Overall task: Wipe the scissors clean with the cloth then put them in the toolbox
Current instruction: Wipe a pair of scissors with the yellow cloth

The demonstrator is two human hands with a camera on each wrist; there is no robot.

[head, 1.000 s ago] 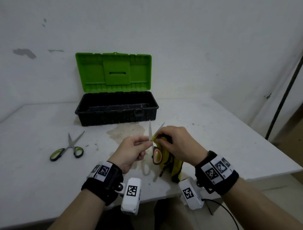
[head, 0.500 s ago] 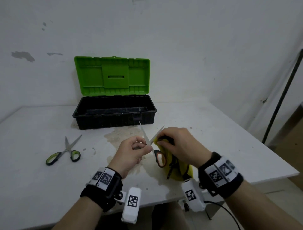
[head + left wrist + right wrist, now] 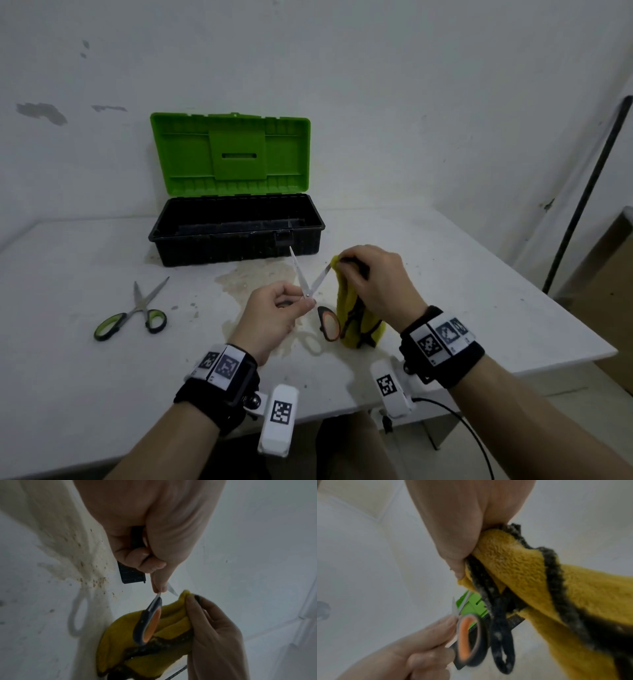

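My left hand [image 3: 303,303] pinches a pair of orange-and-black-handled scissors [image 3: 328,323] near the pivot, holding them above the table. The blades are spread in a V and point toward the toolbox. My right hand [image 3: 342,264] grips a yellow cloth with dark trim [image 3: 351,308] and pinches it round the outer end of the right blade. The cloth hangs below that hand. In the left wrist view the orange handle [image 3: 151,623] lies in front of the cloth [image 3: 173,620]. In the right wrist view the cloth [image 3: 513,563] is bunched in my fingers beside the handle [image 3: 467,635].
The black toolbox [image 3: 236,251] stands open at the back of the white table [image 3: 479,308], its green lid [image 3: 229,154] upright against the wall. Another pair of scissors with green handles [image 3: 137,311] lies on the table to the left. A brownish stain marks the table in front of the toolbox.
The blades have spread wider apart. My right hand has slid the cloth along the right blade from near the pivot out to its tip.
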